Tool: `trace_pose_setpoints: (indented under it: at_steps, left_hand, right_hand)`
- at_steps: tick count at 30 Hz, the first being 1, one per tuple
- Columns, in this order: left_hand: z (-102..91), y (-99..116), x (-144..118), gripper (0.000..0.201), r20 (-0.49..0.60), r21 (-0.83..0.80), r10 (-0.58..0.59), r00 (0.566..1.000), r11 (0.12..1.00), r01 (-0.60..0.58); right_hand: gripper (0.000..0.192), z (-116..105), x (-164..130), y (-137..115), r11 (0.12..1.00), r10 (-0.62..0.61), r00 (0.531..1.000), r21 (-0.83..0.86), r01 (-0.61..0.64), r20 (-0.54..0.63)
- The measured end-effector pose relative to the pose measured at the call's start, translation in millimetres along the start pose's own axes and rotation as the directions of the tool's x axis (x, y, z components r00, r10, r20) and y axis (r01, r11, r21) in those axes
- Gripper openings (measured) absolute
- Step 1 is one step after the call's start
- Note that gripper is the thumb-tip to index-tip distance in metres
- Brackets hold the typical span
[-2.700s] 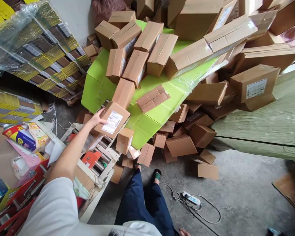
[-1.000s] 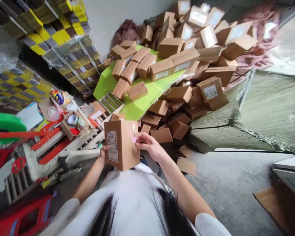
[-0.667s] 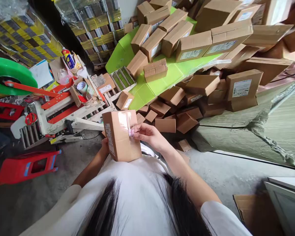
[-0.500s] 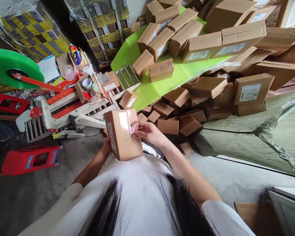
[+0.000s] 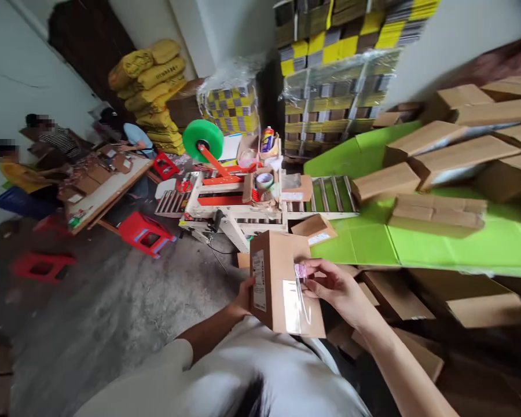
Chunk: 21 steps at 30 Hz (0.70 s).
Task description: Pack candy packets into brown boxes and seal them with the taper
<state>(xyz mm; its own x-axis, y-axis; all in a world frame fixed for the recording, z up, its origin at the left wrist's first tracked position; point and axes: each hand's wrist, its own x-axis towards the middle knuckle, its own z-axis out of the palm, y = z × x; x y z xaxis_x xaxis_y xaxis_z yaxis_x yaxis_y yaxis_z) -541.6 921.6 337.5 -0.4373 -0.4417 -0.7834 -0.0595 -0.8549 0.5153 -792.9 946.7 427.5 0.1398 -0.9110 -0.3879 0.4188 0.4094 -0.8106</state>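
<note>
I hold a brown cardboard box point(image 5: 280, 272) upright in front of my chest. A white shipping label runs down its left side and clear tape covers its front seam. My left hand point(image 5: 244, 296) grips the box's left edge from behind. My right hand point(image 5: 335, 286) rests against the box's right side, its fingertips pinching a small pink sticker point(image 5: 301, 270) at the tape's edge.
A carton-sealing machine point(image 5: 226, 200) with a green tape roll point(image 5: 203, 139) stands ahead on rollers. Many brown boxes point(image 5: 434, 211) lie on green sheets point(image 5: 417, 246) to the right. Red stools point(image 5: 146, 233) stand left, and people sit at a table point(image 5: 99, 194) far left.
I took the box off the rollers with my left hand and brought it to my chest. My right hand joined at the pink sticker. My view has swung left toward the machine and table.
</note>
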Motion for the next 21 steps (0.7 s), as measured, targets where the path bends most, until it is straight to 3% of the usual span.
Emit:
trace_pose_setpoints:
  at_steps: [4,7,10,12,13,15,16,17,19,21]
  left_hand:
    - [5.1,-17.0,-14.7,0.085,0.036,0.039,0.033,0.999,0.999,-0.034]
    - [-5.6,-15.3,-26.2,0.080,0.087,0.114,-0.015,0.996,0.993,0.005]
    - [-25.4,19.6,-34.5,0.070,0.119,0.237,-0.021,0.993,0.972,-0.008]
    - [-29.7,62.7,-40.2,0.070,0.052,0.306,0.155,0.987,0.938,-0.164]
    - [-25.8,87.3,-43.7,0.071,0.010,0.355,0.301,0.953,0.890,-0.285]
    - [-5.0,133.9,-51.7,0.073,0.049,0.514,0.588,0.807,0.678,-0.526]
    - [10.3,152.8,-55.5,0.071,0.197,0.624,0.675,0.711,0.473,-0.623]
    - [27.1,167.6,-58.4,0.064,0.393,0.681,0.664,0.636,0.254,-0.687]
    - [58.8,183.9,-59.9,0.045,0.710,0.654,0.431,0.556,-0.112,-0.748]
    - [80.8,187.0,-55.4,0.028,0.810,0.587,0.179,0.559,-0.274,-0.762]
  right_hand:
    - [0.050,3.9,9.5,-14.4,0.994,0.103,0.991,-0.055,-0.098,0.089]
    - [0.050,5.4,9.3,-17.1,0.983,0.167,0.979,-0.102,-0.155,0.120]
    - [0.047,9.1,4.7,-15.5,0.971,0.195,0.968,-0.170,-0.168,0.156]
    - [0.041,13.5,1.3,-15.1,0.966,0.189,0.965,-0.210,-0.150,0.184]
    - [0.038,15.8,0.0,-15.3,0.965,0.185,0.963,-0.222,-0.140,0.196]
    - [0.033,19.7,-1.4,-16.1,0.964,0.176,0.961,-0.234,-0.125,0.212]
    - [0.031,20.8,-1.7,-16.2,0.963,0.172,0.961,-0.240,-0.119,0.214]
    - [0.029,21.2,-1.8,-16.0,0.962,0.170,0.962,-0.247,-0.115,0.215]
    - [0.026,20.0,-1.8,-13.9,0.958,0.169,0.964,-0.265,-0.111,0.205]
    - [0.027,17.8,-2.4,-9.7,0.954,0.176,0.969,-0.273,-0.125,0.174]
